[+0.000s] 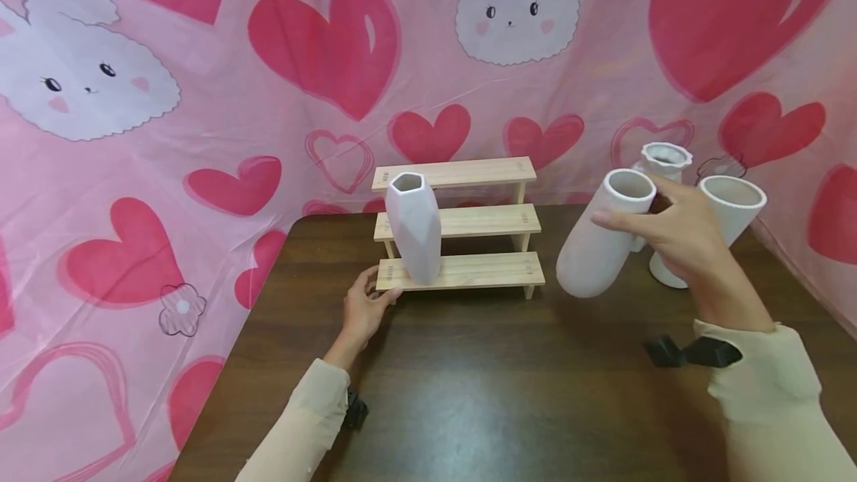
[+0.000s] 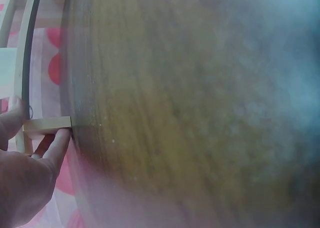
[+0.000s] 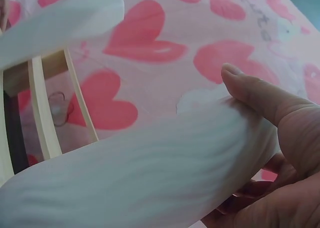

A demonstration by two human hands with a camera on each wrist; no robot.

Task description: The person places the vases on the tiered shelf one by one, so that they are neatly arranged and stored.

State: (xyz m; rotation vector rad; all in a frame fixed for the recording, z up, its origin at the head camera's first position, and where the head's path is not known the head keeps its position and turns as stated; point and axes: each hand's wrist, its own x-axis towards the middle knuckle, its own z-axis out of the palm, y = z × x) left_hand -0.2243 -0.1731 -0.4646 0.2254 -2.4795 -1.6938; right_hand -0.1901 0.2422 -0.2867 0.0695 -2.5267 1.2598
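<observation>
A three-tier wooden stand (image 1: pixel 489 271) stands at the back of the table. My left hand (image 1: pixel 364 309) grips the left end of its lowest step, thumb on top and fingers at the leg, as the left wrist view (image 2: pixel 30 183) also shows. On that step a white faceted vase (image 1: pixel 415 229) stands upright. My right hand (image 1: pixel 689 229) holds a white ribbed vase (image 1: pixel 596 244) near its rim, thumb in front and fingers behind. This vase is tilted and off the table, right of the stand. In the right wrist view the ribbed vase (image 3: pixel 135 173) fills the lower part.
Behind my right hand stand a white vase with a ruffled rim (image 1: pixel 666 157) and a white wide-mouthed vase (image 1: pixel 733 203), both partly hidden. A pink cloth with hearts (image 1: pixel 281 95) hangs behind the dark wooden table (image 1: pixel 469 393).
</observation>
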